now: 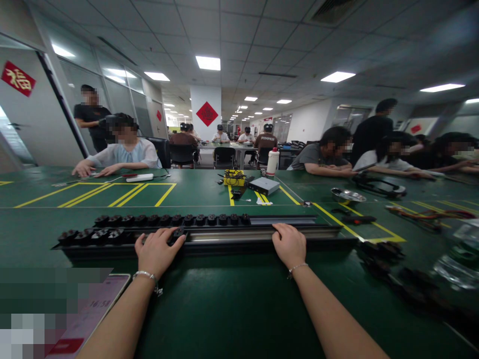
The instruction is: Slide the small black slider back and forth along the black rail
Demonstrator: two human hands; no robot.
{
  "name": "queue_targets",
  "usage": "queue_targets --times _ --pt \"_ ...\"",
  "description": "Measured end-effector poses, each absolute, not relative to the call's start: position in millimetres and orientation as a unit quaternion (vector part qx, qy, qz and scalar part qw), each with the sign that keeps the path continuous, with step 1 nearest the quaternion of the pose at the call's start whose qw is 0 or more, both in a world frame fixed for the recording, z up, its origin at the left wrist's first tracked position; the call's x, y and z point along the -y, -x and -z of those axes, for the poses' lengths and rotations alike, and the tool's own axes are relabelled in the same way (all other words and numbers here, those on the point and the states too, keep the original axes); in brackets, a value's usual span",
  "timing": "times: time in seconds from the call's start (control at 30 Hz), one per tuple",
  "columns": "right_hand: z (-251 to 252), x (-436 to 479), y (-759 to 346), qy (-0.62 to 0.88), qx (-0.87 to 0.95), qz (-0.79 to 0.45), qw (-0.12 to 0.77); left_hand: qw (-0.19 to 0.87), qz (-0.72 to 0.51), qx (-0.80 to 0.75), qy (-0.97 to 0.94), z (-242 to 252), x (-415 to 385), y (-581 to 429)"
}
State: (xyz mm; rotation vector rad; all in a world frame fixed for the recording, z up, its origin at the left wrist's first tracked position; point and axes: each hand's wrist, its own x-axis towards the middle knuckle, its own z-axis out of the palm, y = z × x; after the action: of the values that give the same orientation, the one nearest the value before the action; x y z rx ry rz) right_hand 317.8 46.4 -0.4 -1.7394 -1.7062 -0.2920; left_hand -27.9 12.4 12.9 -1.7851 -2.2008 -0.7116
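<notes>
A long black metal rail [232,237] lies crosswise in front of me, with a bright strip along its channel. My left hand [157,249] is closed round a black socket-like piece [178,232] in the near rail, thumb and fingers at its sides. Several like black pieces [110,233] sit to its left in the same channel. Farther right, my right hand [290,245] grips the rail, its fingertips over the channel. Just behind runs a second black rail [284,219], filled with a row of black pieces [200,219] except toward its right end.
More dark pieces [415,286] lie blurred at the right, near a clear plastic bottle [462,249]. A phone [97,309] rests at lower left. Beyond the rails are a grey box [264,185], a metal bowl [348,195] and a white bottle [273,162]. People sit across the green table [220,309].
</notes>
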Motion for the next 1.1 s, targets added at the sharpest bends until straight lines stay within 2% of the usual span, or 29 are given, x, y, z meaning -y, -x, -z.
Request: queue_targets --times 1.1 --pt "-1.1 -45.1 -316.9 0.670 0.653 0.104 0.339 0.083 0.246 0.745 0.615 -12.6 -13.9 29.0"
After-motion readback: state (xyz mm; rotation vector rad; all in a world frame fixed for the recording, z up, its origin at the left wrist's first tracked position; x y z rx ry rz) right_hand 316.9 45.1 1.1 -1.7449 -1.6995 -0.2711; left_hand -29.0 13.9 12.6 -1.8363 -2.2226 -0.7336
